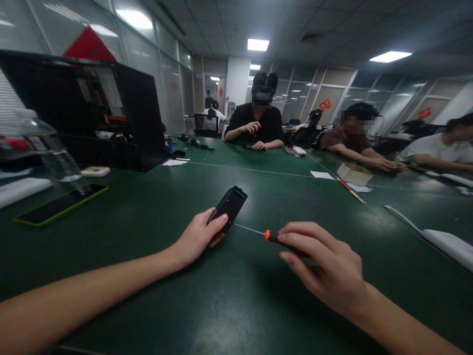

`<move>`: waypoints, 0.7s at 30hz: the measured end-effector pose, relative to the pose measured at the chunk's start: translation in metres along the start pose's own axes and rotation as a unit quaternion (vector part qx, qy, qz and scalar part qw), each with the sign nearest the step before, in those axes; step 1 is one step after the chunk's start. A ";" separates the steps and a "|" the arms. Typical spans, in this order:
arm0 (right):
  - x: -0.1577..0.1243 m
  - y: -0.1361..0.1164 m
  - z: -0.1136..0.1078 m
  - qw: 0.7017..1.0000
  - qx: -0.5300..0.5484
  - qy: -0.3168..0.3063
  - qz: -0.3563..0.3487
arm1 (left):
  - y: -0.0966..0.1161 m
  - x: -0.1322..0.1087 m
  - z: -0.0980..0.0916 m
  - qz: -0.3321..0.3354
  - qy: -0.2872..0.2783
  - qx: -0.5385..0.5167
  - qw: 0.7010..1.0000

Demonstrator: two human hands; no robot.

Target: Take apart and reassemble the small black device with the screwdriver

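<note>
My left hand (199,235) grips the near end of a small black box-shaped device (231,204) that lies on the dark green table (236,305). My right hand (325,268) holds a thin screwdriver (271,236) with a black handle and an orange collar. Its slim metal shaft points left, and the tip meets the near end of the black device beside my left fingers.
A phone in a green case (61,203), a clear water bottle (44,148) and an open black case (92,111) stand at the left. A small cardboard box (354,173) and a red pencil (351,191) lie at the right. Several people sit along the far side.
</note>
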State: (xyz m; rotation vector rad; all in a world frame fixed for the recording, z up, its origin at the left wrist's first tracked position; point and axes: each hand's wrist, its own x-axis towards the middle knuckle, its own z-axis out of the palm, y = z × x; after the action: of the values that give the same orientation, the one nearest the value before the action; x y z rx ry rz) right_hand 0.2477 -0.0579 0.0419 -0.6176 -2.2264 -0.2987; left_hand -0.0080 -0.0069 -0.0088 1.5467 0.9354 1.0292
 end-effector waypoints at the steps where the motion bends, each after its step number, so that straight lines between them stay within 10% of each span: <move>1: 0.000 -0.001 0.000 1.000 0.003 0.001 -0.002 | 0.000 0.000 0.000 -0.006 -0.002 -0.001 1.000; 6: 0.001 -0.004 0.001 0.998 0.002 0.069 -0.014 | -0.001 -0.003 0.001 -0.037 -0.006 0.014 0.999; 21: -0.003 0.001 -0.002 0.999 0.042 0.014 -0.023 | 0.002 -0.006 -0.001 -0.030 -0.014 0.102 0.994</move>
State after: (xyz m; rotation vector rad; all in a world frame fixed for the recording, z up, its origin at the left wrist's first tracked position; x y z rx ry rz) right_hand 0.2511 -0.0587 0.0410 -0.5148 -2.2165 -0.2345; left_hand -0.0104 -0.0128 -0.0073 1.6859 1.0876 0.8896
